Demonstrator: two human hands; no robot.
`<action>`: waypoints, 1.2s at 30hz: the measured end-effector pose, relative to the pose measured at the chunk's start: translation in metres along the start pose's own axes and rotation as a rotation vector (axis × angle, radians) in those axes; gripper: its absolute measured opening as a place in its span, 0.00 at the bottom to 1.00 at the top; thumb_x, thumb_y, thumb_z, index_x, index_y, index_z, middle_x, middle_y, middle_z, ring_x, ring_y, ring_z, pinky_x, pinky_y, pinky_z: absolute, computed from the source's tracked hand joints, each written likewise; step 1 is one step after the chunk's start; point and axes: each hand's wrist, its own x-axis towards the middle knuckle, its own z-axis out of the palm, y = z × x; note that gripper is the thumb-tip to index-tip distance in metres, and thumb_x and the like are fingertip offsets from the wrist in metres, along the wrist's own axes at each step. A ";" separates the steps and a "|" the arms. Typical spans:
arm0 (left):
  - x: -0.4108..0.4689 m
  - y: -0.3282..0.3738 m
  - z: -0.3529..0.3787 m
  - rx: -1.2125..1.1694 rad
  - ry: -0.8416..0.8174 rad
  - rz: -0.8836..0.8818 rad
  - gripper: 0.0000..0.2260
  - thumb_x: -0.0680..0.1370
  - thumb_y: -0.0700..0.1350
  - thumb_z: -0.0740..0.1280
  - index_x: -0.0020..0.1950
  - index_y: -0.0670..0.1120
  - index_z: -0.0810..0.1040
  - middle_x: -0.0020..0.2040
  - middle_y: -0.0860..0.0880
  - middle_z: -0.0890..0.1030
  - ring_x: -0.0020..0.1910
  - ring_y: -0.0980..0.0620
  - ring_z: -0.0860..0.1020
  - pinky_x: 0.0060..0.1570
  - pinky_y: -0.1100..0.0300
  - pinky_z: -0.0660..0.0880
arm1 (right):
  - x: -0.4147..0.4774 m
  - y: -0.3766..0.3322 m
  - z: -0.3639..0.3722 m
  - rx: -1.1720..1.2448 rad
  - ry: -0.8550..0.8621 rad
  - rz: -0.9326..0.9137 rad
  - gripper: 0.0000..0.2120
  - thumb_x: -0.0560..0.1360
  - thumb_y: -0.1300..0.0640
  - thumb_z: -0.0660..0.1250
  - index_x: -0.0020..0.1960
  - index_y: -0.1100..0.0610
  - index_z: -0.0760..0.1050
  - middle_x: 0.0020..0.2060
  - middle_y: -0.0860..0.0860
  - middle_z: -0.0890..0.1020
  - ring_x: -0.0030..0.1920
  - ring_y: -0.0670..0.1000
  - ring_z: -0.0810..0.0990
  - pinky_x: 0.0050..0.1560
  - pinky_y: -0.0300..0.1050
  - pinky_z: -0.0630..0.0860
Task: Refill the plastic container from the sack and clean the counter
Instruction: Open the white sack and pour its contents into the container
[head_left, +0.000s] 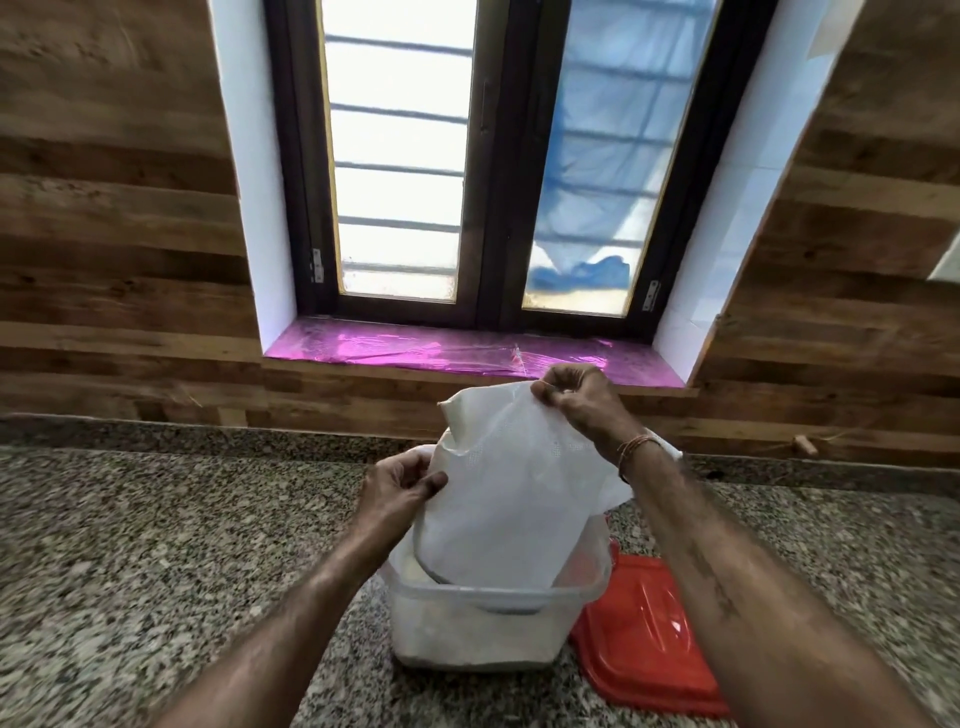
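Right hand (571, 397) pinches the sack (511, 493) top corner; left hand (402, 491) grips its side edge. Sack hangs below the fingers, long axis near-vertical, mouth inside the plastic container (483, 623) directly beneath.

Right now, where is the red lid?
In the head view, the red lid lies flat on the granite counter, lower right, right beside the plastic container and under the person's right forearm.

- We cannot see the sack's (514, 483) mouth: it sits inside the plastic container (483, 629).
- Container contents show only as a pale blur through the wall.
- The red lid (644, 639) is partly hidden by the right forearm.
- Both elbows are cut off at the near edge.
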 end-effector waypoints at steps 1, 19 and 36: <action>0.000 -0.001 0.002 -0.007 0.038 -0.007 0.10 0.78 0.33 0.72 0.53 0.45 0.87 0.48 0.46 0.89 0.49 0.49 0.85 0.54 0.49 0.81 | -0.001 -0.002 0.002 -0.043 -0.004 -0.020 0.05 0.77 0.54 0.75 0.43 0.52 0.83 0.44 0.50 0.87 0.48 0.53 0.84 0.57 0.62 0.83; -0.008 -0.013 0.001 0.092 0.240 -0.020 0.06 0.69 0.53 0.76 0.39 0.51 0.87 0.38 0.49 0.88 0.39 0.45 0.85 0.46 0.39 0.82 | 0.011 -0.049 0.067 -0.345 -0.052 -0.196 0.10 0.68 0.51 0.81 0.33 0.46 0.81 0.29 0.39 0.82 0.37 0.42 0.80 0.50 0.53 0.82; -0.008 -0.011 -0.001 0.232 0.230 -0.063 0.12 0.67 0.58 0.71 0.40 0.52 0.86 0.35 0.51 0.86 0.41 0.41 0.86 0.43 0.38 0.81 | 0.001 -0.058 0.068 -0.348 -0.291 -0.340 0.08 0.71 0.46 0.77 0.50 0.43 0.85 0.52 0.45 0.85 0.56 0.50 0.82 0.61 0.60 0.78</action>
